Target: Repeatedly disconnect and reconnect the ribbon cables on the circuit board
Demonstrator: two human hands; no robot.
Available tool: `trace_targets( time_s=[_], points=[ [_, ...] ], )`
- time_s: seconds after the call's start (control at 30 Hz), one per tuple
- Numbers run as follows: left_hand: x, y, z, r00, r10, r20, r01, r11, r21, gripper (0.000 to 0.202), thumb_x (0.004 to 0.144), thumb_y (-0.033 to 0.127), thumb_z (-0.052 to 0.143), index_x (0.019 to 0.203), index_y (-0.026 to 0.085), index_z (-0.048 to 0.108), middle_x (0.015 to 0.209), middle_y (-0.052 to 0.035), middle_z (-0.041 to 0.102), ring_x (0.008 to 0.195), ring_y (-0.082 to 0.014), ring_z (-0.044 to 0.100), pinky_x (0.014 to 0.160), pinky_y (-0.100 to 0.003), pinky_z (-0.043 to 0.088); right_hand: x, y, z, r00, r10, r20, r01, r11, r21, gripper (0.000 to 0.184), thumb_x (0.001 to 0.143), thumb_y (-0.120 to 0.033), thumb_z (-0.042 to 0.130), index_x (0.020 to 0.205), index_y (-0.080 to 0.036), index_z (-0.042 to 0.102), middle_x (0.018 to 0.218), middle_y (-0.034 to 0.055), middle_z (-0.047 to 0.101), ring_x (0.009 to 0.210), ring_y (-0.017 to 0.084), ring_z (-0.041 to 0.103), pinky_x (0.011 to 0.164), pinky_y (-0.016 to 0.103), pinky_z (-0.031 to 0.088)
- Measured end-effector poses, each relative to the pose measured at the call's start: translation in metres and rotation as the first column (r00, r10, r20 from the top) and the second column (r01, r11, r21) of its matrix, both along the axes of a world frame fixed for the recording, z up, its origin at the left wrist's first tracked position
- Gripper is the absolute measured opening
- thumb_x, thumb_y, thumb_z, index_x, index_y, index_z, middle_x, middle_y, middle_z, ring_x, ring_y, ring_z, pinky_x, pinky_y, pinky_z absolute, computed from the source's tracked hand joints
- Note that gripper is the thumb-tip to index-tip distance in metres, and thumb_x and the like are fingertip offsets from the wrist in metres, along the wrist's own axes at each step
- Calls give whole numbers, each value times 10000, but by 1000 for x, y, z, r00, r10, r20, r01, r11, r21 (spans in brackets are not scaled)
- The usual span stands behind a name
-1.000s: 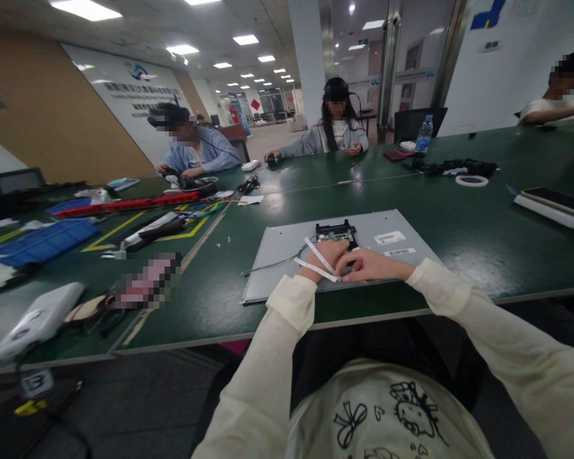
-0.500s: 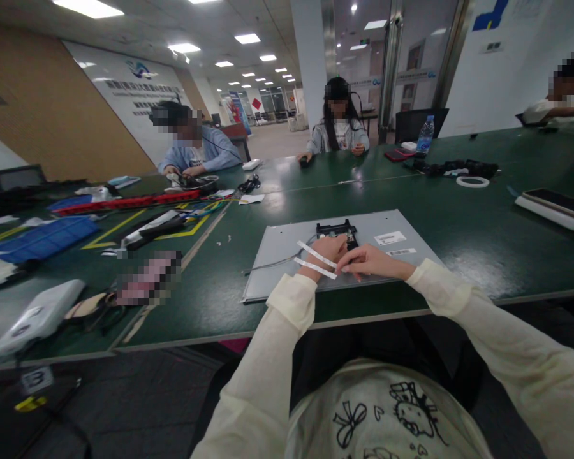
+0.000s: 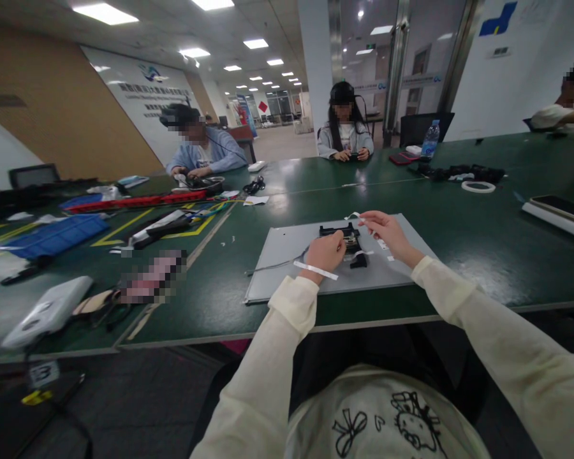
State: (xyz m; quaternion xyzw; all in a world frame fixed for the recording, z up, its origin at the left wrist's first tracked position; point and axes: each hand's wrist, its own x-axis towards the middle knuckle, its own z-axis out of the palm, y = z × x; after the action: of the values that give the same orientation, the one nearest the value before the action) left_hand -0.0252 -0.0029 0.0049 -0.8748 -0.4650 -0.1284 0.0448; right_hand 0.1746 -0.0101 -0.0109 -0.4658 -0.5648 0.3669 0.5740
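Observation:
My left hand (image 3: 324,254) is closed at the left edge of a black plastic frame (image 3: 358,258) with electronic parts inside; its fingertips are partly hidden. Across the back of my left wrist lies a strip of white tape (image 3: 316,271). My right hand (image 3: 387,234) pinches another short white tape strip (image 3: 352,216), which curls up above the frame's top right. Under both hands is a flat grey panel (image 3: 272,268) bearing white labels, and a thin grey cable (image 3: 272,264) runs left from the frame. A bit of white tape also sits on the frame's right side.
To the left lie a blue tray (image 3: 52,236), a red power strip (image 3: 138,201), a white box-like device (image 3: 48,312) and a phone (image 3: 155,277). At right are a tape roll (image 3: 478,187) and stacked devices (image 3: 562,213). Co-workers sit across the green table (image 3: 210,268).
One of the two tape strips has left my left wrist and is now in my right hand. That hand has moved up and away over the panel, uncovering more of the black frame.

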Motion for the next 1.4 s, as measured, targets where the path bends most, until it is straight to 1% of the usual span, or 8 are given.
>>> trace_targets(
  time_s=[0.13, 0.27, 0.43, 0.6, 0.73, 0.87, 1.13, 1.4],
  points=[
    [-2, -1, 4, 992, 84, 94, -89, 995, 44, 184, 960, 270, 393, 980, 202, 563, 864, -56, 678, 779, -187, 642, 660, -269, 421, 3, 21, -4, 999, 20, 27, -18, 998, -62, 364, 755, -404, 645, 1051, -195, 674, 944, 52, 699, 679, 115, 540, 541, 208, 383],
    [-5, 8, 8, 951, 151, 271, -172, 984, 56, 130, 935, 260, 433, 989, 213, 542, 873, -40, 655, 808, -173, 634, 703, -262, 442, -5, 30, -4, 998, 61, -19, -62, 994, -84, 377, 744, -402, 652, 1066, -207, 668, 982, 49, 701, 705, 116, 558, 549, 199, 400],
    [-1, 39, 13, 893, 55, 446, -80, 996, 38, 217, 857, 130, 470, 1045, 197, 556, 999, -49, 650, 885, -147, 626, 839, -262, 483, -13, 30, -13, 993, 120, -24, -122, 978, -168, 371, 734, -358, 653, 1071, -204, 668, 967, 47, 716, 676, 107, 555, 516, 180, 387],
    [20, 64, 4, 914, 31, 404, -32, 999, -3, 364, 841, 50, 405, 1128, 156, 601, 1150, -97, 646, 1086, -165, 597, 989, -291, 452, -12, 34, -27, 994, 59, 92, -38, 975, -217, 273, 733, -307, 641, 961, -164, 682, 808, 47, 712, 544, 94, 523, 447, 188, 364],
    [33, 69, -14, 942, 46, 332, -26, 998, -64, 425, 862, 56, 397, 1239, 122, 581, 1286, -127, 609, 1203, -187, 556, 1053, -316, 422, -10, 37, -33, 982, -34, 184, 65, 984, -165, 195, 738, -253, 603, 892, -159, 675, 715, 30, 687, 516, 97, 544, 432, 183, 374],
    [31, 68, -23, 943, 76, 323, -56, 996, -70, 456, 882, 67, 377, 1301, 118, 550, 1315, -132, 601, 1222, -196, 554, 1069, -334, 416, -7, 34, -34, 982, -85, 167, 111, 982, -153, 173, 740, -262, 594, 873, -163, 642, 708, 40, 691, 531, 104, 567, 434, 177, 389],
    [26, 66, -23, 921, 134, 365, -109, 990, -88, 505, 857, 40, 373, 1345, 80, 499, 1359, -168, 561, 1270, -213, 525, 1089, -346, 406, -7, 34, -24, 998, -67, -15, 66, 997, -49, 344, 740, -423, 638, 987, -185, 612, 805, 43, 708, 618, 115, 566, 480, 185, 408],
    [28, 65, -27, 926, 114, 360, -96, 993, -67, 537, 852, 33, 375, 1381, 63, 461, 1408, -190, 513, 1310, -225, 489, 1108, -372, 395, -8, 34, -23, 1000, -8, 30, 11, 995, -94, 350, 772, -403, 636, 1046, -190, 590, 880, 66, 719, 689, 127, 606, 495, 185, 417]
  ],
)
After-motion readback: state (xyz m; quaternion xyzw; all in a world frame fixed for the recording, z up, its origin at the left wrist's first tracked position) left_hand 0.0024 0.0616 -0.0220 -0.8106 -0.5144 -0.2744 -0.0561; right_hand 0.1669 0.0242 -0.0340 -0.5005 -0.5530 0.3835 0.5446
